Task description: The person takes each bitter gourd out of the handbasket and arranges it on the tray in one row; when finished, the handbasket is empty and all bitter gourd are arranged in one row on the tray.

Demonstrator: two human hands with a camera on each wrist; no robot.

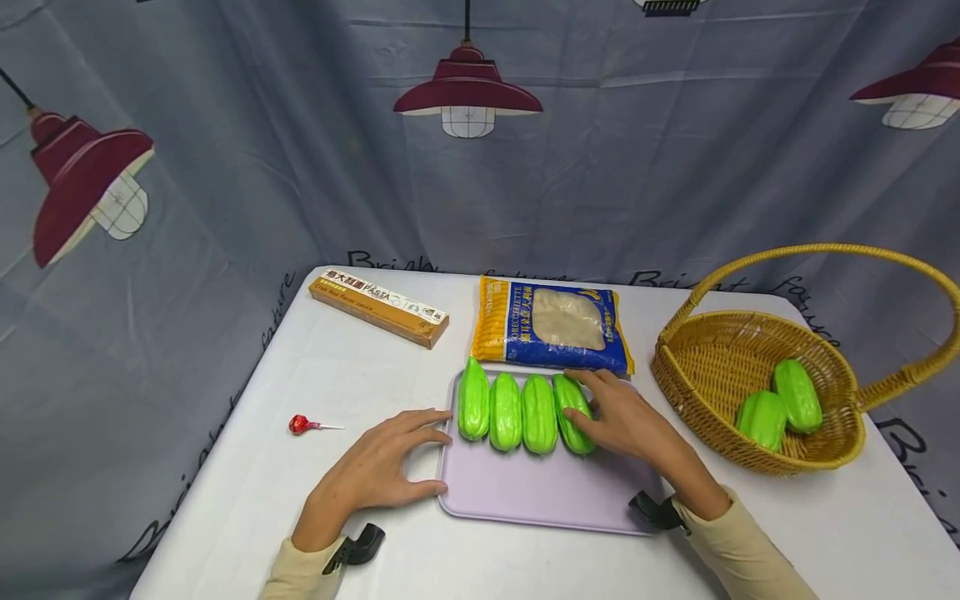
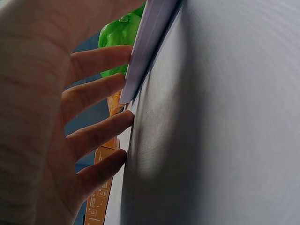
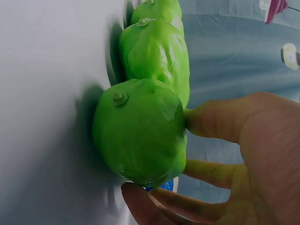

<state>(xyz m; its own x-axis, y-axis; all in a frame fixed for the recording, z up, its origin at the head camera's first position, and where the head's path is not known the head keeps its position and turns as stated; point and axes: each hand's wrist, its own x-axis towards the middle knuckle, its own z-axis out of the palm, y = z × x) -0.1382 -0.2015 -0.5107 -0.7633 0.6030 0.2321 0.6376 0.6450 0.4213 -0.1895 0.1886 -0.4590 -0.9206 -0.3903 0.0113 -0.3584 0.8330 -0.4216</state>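
The right hand (image 1: 624, 418) has its grip curled round a glossy, ridged gourd (image 3: 140, 133). The left hand (image 1: 381, 465), its grip wide and empty, touches the flat, round-cornered tray (image 1: 540, 490).

My left sleeve (image 1: 298, 575) and right sleeve (image 1: 750, 554) were plain beige cloth, creased near the cuffs, where I wore a bent black left wrist camera (image 1: 365, 545) and matching right wrist camera (image 1: 654, 510).
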